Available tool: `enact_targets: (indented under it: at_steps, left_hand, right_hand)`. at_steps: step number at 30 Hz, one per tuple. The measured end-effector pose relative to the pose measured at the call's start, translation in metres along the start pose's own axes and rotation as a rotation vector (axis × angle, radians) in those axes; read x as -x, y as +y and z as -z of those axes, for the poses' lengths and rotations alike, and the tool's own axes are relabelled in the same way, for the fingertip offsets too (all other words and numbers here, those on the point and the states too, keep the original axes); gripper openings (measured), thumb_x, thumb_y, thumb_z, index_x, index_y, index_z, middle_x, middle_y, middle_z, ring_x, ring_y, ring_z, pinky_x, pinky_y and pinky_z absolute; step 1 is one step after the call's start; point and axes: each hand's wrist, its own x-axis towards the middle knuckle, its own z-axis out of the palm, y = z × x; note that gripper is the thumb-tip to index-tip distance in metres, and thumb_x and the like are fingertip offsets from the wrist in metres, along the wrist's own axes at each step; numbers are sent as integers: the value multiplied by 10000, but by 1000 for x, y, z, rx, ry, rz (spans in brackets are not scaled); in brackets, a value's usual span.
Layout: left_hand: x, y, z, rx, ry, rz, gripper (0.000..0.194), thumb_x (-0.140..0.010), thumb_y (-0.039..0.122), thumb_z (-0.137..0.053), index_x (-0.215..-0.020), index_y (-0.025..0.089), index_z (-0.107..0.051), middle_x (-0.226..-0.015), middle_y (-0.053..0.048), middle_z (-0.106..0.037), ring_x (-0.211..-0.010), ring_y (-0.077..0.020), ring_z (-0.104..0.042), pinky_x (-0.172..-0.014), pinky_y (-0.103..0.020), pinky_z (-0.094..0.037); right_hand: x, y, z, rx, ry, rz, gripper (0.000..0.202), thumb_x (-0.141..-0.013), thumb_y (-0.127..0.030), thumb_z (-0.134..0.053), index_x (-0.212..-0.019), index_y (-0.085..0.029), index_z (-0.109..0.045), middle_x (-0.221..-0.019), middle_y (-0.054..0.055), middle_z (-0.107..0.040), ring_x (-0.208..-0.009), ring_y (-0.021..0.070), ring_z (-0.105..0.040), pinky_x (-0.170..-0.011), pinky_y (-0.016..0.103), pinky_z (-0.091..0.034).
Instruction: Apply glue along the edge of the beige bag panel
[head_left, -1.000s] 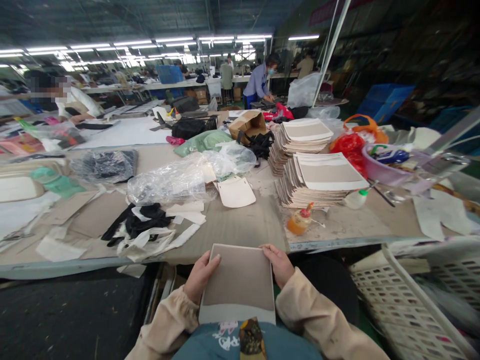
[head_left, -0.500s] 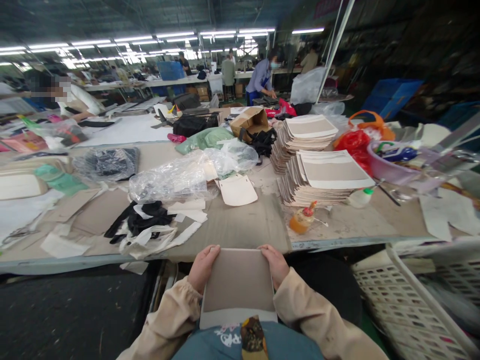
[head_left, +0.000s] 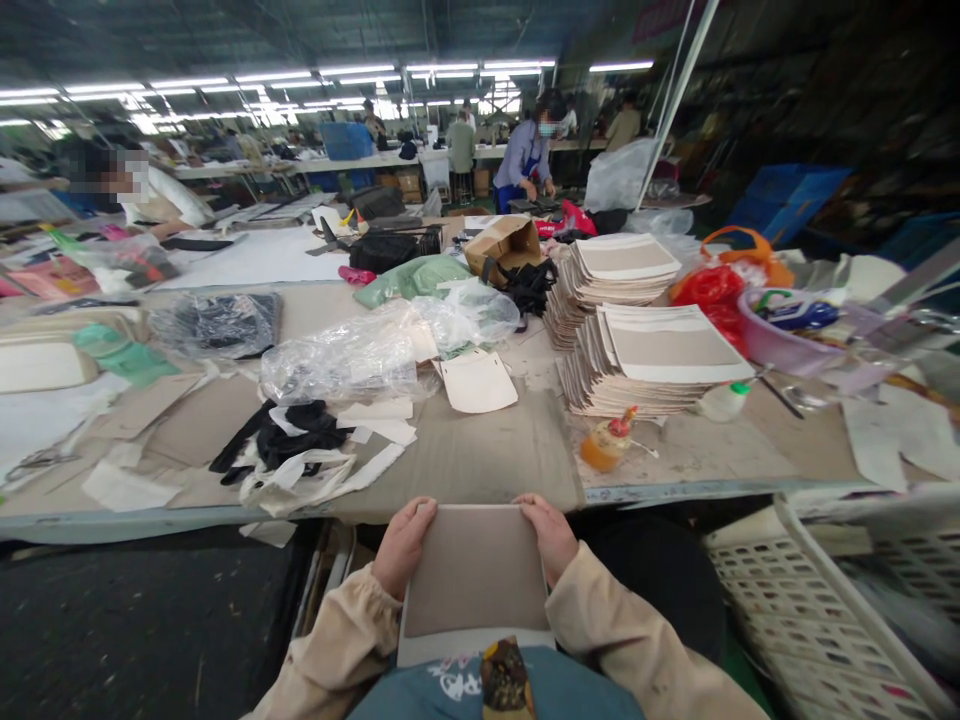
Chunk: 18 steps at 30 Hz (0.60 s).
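Observation:
A taupe fabric panel (head_left: 477, 570) with a pale band along its near edge lies against my apron, below the table's front edge. My left hand (head_left: 405, 543) is closed on its far left corner, and my right hand (head_left: 550, 537) grips the far right corner the same way. Whether it is one piece or several layers I cannot tell. Beyond it on the table, to the right, stand two stacks of similar panels, a nearer stack (head_left: 667, 345) and a farther stack (head_left: 626, 258).
A glue bottle (head_left: 604, 446) and a green-capped bottle (head_left: 724, 401) stand near the front edge. Left are black and white scraps (head_left: 300, 440) and clear plastic bags (head_left: 337, 355). A white basket (head_left: 817, 610) is at lower right. A co-worker (head_left: 525, 155) stands across the table.
Both hands keep their hold on the panel, which sits very slightly lower in view. The camera has shifted a little. The co-worker across the table has moved their hands and head.

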Motion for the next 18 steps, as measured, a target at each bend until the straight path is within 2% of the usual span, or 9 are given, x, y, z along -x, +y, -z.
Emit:
enact_targets:
  at_steps: [7, 14, 18]
  left_hand:
    - [4, -4, 4, 50, 22, -20, 369, -683, 509, -665, -782, 161, -596, -588, 29, -548, -516, -113, -484, -508, -216, -368]
    - [10, -5, 5, -37, 51, -54, 422, -686, 537, -639, -846, 149, -591, -608, 31, -542, -524, -99, -455, -493, -204, -366]
    - [9, -8, 7, 2, 67, -39, 443, -668, 548, -649, -855, 152, -584, -605, 31, -551, -517, -105, -477, -497, -211, -384]
  right_hand:
    - [16, -7, -5, -236, -116, -41, 266, -717, -470, -634, -778, -217, -584, -640, -13, -563, -616, 177, -513, -576, 277, -399]
    - [18, -4, -8, -209, -82, -28, 314, -669, -478, -690, -726, -192, -573, -596, -23, -566, -570, 149, -503, -535, 248, -395]
    - [17, 4, -4, -168, -158, -12, 358, -682, -463, -700, -889, -190, -596, -718, 5, -643, -669, 191, -585, -633, 299, -464]
